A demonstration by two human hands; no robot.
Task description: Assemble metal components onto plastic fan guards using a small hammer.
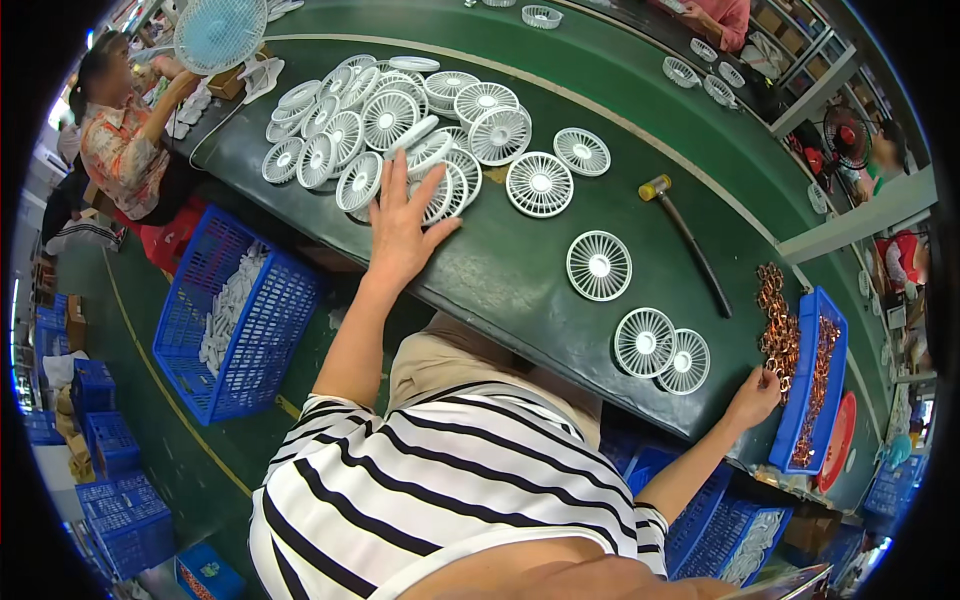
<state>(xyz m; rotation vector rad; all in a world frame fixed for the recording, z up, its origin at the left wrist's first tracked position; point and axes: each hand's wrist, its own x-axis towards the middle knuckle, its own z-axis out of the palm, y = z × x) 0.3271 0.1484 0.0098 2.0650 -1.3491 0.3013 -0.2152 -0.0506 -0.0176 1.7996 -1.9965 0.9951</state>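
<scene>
My left hand [402, 222] lies flat with fingers spread on the green table [520, 270], its fingertips touching the near edge of a heap of white round fan grilles [390, 120]. My right hand [755, 392] reaches to the table's right end and pinches a copper-coloured coil part from a pile of copper coils [775, 325] beside a blue tray [812, 380]. Three single white grilles lie between my hands: one [599, 265] alone and two [660, 348] close together.
A mallet with a black handle [685, 235] lies on the table. A blue crate of white parts [235, 320] stands on the floor at my left. A person in a patterned shirt [120, 140] sits at the far left by a blue fan [220, 32]. More crates sit below.
</scene>
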